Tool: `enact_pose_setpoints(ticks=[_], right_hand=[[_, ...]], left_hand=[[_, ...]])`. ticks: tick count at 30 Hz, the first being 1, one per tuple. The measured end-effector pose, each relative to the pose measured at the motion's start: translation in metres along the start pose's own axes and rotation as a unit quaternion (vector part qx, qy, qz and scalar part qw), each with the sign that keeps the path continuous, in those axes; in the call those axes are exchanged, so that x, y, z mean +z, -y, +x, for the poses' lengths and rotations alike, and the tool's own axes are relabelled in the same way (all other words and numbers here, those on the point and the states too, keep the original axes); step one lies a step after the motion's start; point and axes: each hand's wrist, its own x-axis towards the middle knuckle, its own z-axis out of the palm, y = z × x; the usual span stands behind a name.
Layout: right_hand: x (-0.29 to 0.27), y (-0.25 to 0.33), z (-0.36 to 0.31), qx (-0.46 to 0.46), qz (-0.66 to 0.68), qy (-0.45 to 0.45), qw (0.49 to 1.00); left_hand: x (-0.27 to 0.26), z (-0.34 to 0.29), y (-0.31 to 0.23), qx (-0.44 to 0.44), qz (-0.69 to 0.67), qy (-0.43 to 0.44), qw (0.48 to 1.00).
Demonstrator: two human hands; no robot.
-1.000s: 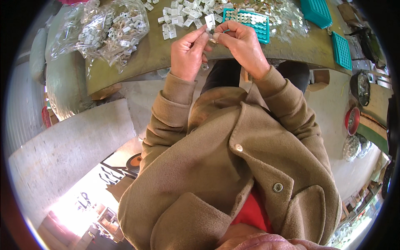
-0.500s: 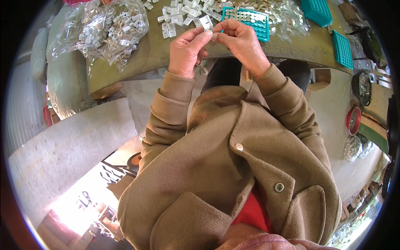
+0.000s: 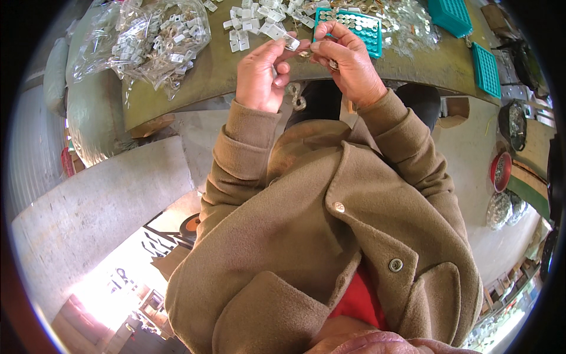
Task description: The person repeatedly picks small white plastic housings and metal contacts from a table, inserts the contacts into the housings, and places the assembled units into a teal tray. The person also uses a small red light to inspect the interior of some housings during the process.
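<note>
Above the front part of the table (image 3: pixel 218 74), my left hand (image 3: pixel 257 76) pinches a small white plastic case (image 3: pixel 291 42) between thumb and fingertips. Close beside it on the right, my right hand (image 3: pixel 352 66) has its fingers closed; a thin strand seems to run from them toward the case. A small shiny round piece (image 3: pixel 333 64) shows at the right fingers. Below and between the hands hangs a looped pale cord or wire (image 3: pixel 298 100). Just beyond my right hand lies a teal tray (image 3: pixel 373 46) holding rows of small round silvery pieces.
Several loose white cases (image 3: pixel 247 20) are heaped past my left hand. A clear plastic bag (image 3: pixel 159 44) of similar parts lies at the left. Clear small parts (image 3: pixel 413 32) are spread right of the tray. More teal trays (image 3: pixel 486 69) are at the right edge.
The hands have moved slightly apart. The white case has tilted and dropped lower in my left fingers. The looped cord now hangs more plainly in view below the hands.
</note>
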Motion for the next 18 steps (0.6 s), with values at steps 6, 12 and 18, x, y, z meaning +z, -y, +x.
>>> enact_pose_setpoints(ticks=[6,12,18], right_hand=[[0.001,0.001,0.000,-0.034,-0.038,0.025,0.998],[-0.006,0.006,-0.010,-0.134,-0.353,-0.016,0.926],[-0.039,0.022,-0.031,-0.183,-0.517,-0.057,0.834]], left_hand=[[-0.011,0.003,-0.001,-0.120,-0.197,0.022,0.973],[-0.022,0.011,0.008,-0.200,-0.328,0.038,0.923],[-0.008,0.017,0.032,-0.191,-0.180,-0.032,0.964]])
